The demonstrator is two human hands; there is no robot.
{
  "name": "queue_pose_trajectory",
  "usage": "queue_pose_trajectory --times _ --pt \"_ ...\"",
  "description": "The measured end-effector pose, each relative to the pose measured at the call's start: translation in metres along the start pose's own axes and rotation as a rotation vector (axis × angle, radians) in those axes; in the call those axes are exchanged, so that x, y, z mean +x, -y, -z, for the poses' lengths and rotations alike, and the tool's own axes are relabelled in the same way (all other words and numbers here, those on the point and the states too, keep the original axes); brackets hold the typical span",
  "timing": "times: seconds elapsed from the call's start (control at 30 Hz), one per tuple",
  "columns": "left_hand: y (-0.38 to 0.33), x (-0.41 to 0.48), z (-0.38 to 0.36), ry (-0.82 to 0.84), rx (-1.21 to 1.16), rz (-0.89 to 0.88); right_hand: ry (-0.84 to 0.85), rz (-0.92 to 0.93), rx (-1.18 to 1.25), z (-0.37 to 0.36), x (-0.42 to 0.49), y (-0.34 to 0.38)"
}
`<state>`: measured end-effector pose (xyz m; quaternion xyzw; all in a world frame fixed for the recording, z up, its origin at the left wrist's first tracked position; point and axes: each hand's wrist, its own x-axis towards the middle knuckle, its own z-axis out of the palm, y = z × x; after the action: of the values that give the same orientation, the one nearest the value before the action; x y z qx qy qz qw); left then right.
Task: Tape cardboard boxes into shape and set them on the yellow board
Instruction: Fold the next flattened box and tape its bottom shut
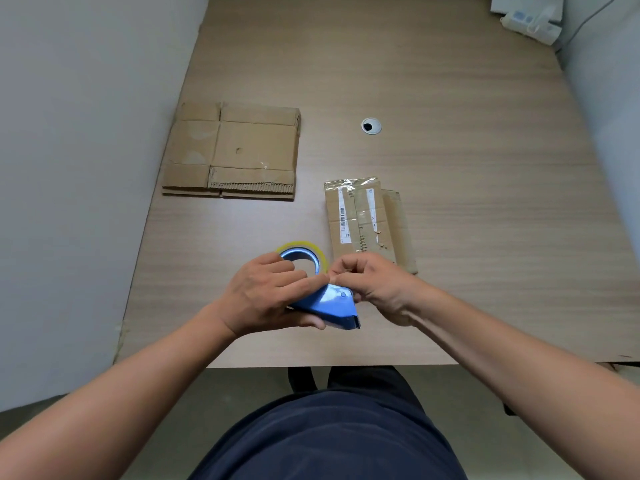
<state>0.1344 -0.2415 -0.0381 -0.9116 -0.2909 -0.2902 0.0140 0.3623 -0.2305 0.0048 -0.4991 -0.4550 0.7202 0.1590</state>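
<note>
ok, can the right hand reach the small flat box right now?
Probably yes: the small box lies flat just beyond the right hand, nothing between them. But it is pinching at the dispenser, which the left hand grips, so it must let go first.

The setting is an office-type workstation used for packing. The work surface is a desk (450,81) with a light wood-grain laminate top. A round cable grommet (371,126), a fitting typical of office desks, is set into the top. A white power strip (530,24) lies at the far right corner, with a grey cable (585,26) beside it. A plain pale left wall (86,168) and right wall (606,98) enclose the desk. The floor (242,386) is plain grey. Flattened cardboard boxes (235,150) lie on the desk, and a blue tape dispenser (329,303) is held over its near edge.
</note>
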Motion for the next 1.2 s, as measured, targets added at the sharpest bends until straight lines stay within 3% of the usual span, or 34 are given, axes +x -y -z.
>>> queue_pose_trajectory --times 0.2,0.33,0.57,0.77,0.9,1.07,1.2 --pt "0.000 0.003 0.008 -0.031 -0.031 0.008 0.019 0.099 0.107 -0.009 -0.005 -0.001" --pt "-0.004 0.004 0.012 -0.018 -0.049 -0.015 0.128 -0.049 0.119 -0.003 -0.009 0.007" --pt "-0.007 0.010 0.015 0.082 -0.007 -0.121 0.166 -0.235 -0.175 0.005 0.000 0.021" --pt "-0.010 0.010 0.015 0.116 0.006 -0.162 0.192 -0.388 0.121 0.010 0.004 0.011" --pt "-0.012 0.011 0.016 0.150 0.022 -0.207 0.176 -0.455 0.162 0.009 0.002 0.006" --pt "-0.010 0.014 0.014 0.206 -0.004 -0.144 0.095 -0.272 -0.117 0.004 0.003 0.004" --pt "-0.007 0.013 0.011 0.182 -0.024 -0.027 0.038 -0.067 -0.167 0.003 0.000 0.003"
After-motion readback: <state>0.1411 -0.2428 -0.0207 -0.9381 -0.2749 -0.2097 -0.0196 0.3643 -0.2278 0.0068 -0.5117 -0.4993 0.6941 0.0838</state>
